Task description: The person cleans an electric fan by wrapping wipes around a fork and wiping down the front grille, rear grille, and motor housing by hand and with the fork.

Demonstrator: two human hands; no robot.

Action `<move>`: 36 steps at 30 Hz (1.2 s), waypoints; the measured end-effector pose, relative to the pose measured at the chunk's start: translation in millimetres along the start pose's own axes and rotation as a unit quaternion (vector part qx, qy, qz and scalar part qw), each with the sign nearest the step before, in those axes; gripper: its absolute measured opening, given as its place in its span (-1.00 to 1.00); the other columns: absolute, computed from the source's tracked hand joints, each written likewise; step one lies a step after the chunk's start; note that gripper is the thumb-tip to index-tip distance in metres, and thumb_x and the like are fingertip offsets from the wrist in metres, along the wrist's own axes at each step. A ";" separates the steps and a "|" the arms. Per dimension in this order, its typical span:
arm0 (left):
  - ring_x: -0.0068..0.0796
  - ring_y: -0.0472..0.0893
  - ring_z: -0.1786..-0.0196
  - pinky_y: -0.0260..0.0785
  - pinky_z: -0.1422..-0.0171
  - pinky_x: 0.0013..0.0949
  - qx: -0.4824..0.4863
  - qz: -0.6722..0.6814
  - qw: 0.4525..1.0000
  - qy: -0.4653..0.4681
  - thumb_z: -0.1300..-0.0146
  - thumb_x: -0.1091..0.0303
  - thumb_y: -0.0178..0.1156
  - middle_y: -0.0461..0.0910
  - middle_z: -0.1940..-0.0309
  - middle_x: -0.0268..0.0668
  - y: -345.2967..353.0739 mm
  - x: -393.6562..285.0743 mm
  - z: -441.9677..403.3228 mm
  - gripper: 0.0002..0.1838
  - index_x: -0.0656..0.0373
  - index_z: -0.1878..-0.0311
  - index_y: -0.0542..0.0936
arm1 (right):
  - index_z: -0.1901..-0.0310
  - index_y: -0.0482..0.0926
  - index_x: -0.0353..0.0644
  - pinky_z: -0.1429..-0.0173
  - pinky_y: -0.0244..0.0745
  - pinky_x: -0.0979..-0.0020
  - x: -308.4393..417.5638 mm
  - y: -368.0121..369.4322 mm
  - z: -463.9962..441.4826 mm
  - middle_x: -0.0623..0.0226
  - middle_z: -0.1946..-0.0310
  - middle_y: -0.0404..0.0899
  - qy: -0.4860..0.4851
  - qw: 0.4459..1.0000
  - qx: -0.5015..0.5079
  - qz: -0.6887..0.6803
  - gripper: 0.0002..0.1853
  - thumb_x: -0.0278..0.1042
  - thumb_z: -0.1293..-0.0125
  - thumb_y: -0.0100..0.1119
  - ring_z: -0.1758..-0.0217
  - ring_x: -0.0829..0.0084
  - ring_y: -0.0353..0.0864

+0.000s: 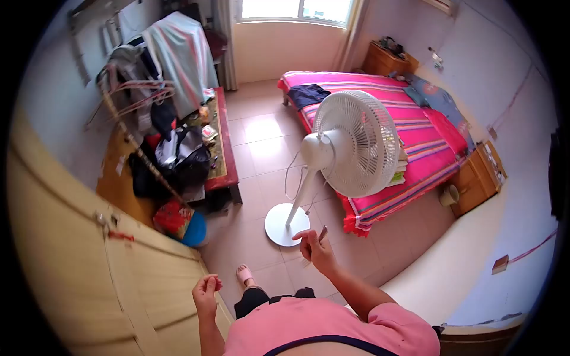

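Note:
A white standing fan (356, 142) rises from a round white base (279, 224) on the tiled floor, with a thin cable hanging beside its pole. Just right of the base is my right hand (318, 252), its fingers curled round a small slim dark object (323, 233) that sticks up; the index finger points left. My left hand (206, 293) is lower left, near the door, fingers pinched together at a small reddish thing (218, 284) too small to name. Neither hand visibly grips the fan.
A bed (409, 127) with a pink striped cover stands behind the fan. At left, a low table (228, 148) holds clothes and bags. A blue bucket (195, 230) sits near the yellow door (77, 255). A wooden nightstand (475, 183) and small bin (449, 195) are at right.

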State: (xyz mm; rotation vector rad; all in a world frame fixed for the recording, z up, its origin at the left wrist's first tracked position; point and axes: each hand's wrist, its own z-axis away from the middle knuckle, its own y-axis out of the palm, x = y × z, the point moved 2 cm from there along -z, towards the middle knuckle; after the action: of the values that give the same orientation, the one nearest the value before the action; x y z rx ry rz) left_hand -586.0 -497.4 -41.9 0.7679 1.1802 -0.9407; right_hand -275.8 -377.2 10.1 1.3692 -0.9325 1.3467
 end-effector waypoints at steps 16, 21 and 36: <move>-0.59 0.57 0.21 0.45 0.07 -0.49 0.303 -0.087 0.949 0.001 -0.34 0.36 0.12 0.61 0.26 -0.31 146.9 -62.8 -368.7 -0.72 0.22 -0.07 0.52 | 0.26 0.61 -0.31 0.35 0.46 0.35 18.2 29.7 -184.7 0.14 0.49 0.59 -0.051 0.955 -0.080 0.282 -0.67 -0.17 -0.42 0.02 0.45 0.26 0.62; -0.62 0.58 0.27 0.44 0.18 -0.53 0.358 -0.121 0.918 -0.123 -0.34 0.28 0.13 0.61 0.26 -0.34 172.0 -16.7 -432.7 -0.69 0.19 -0.09 0.50 | 0.18 0.60 -0.27 0.34 0.44 0.46 -13.9 19.0 -228.0 0.28 0.54 0.55 -0.053 0.958 -0.085 0.270 -0.65 -0.14 -0.46 -0.04 0.45 0.48 0.57; -0.33 0.58 0.17 0.52 0.01 -0.22 -0.105 0.263 0.871 -0.400 -0.37 0.25 0.07 0.57 0.28 -0.24 213.9 194.7 -853.6 -0.81 0.17 0.16 0.45 | 0.14 0.55 -0.29 0.32 0.37 0.55 -130.9 8.4 -372.6 0.30 0.49 0.50 0.310 0.895 -0.321 -0.008 -0.53 -0.05 -0.53 -0.26 0.48 0.54 0.45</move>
State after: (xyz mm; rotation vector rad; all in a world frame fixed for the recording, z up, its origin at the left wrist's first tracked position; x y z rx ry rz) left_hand -720.2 309.9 -419.5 0.4045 0.2941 -0.5520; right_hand -390.3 -33.2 -146.7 0.3941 -0.8033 1.1900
